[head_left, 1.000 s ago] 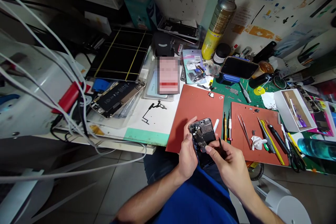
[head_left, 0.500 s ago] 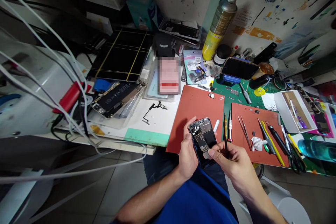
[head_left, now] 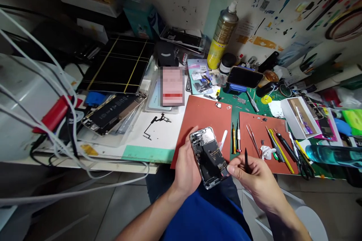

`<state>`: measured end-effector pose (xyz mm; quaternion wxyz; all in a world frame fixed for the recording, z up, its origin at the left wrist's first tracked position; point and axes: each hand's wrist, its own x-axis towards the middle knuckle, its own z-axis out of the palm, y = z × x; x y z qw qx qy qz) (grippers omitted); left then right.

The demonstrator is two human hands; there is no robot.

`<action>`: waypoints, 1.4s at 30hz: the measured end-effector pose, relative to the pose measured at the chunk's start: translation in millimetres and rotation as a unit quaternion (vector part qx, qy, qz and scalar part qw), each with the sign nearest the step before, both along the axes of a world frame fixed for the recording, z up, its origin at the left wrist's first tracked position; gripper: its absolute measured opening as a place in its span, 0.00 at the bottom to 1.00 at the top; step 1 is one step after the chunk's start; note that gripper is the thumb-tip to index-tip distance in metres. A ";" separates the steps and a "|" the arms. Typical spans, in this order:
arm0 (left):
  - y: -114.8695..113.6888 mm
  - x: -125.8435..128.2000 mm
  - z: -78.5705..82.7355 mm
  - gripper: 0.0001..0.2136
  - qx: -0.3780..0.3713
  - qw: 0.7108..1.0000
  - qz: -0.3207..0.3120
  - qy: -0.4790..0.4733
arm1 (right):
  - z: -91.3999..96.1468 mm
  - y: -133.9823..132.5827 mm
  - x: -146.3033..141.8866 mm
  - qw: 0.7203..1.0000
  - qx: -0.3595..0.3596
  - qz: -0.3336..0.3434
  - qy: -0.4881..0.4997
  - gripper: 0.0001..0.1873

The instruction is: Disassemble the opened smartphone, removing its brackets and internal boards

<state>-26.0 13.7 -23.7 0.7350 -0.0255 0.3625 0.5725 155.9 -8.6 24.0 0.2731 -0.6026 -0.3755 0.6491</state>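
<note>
My left hand [head_left: 186,169] is closed around the left edge of an opened phone housing [head_left: 205,169], its inside facing up. Along the housing's right side a long circuit board [head_left: 215,155] lies at a slant. My right hand [head_left: 251,175] pinches the lower end of that board between thumb and finger, near the housing's lower right edge. A thin black stick tool [head_left: 246,160] also rests in my right hand, pointing up between the fingers. Whether the board is fully free of the housing I cannot tell.
Beyond the phone lies a red-brown mat [head_left: 206,115]. Two screwdrivers [head_left: 233,139], tweezers [head_left: 252,139] and scissors [head_left: 307,171] lie to the right. A loose flex cable [head_left: 154,125] is on the left. White cables [head_left: 113,188] hang over the table edge.
The housing has turned in my left hand so its inside shows more, and the board sits more slanted toward its right side. My right hand still pinches the board's lower end. The view has shifted.
</note>
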 end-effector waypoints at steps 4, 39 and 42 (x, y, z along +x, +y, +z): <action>-0.3 -12.2 4.0 0.28 -0.002 0.994 0.030 0.101 | 0.0 3.8 4.0 0.996 0.064 -0.026 -0.050 0.19; -18.3 -29.6 -3.4 0.18 0.099 0.973 -0.162 0.127 | -19.6 -9.0 6.9 0.522 0.715 0.222 -0.409 0.26; -17.1 -30.2 1.9 0.16 0.073 0.977 -0.157 0.122 | -22.6 -8.9 14.4 0.520 0.714 0.234 -0.406 0.26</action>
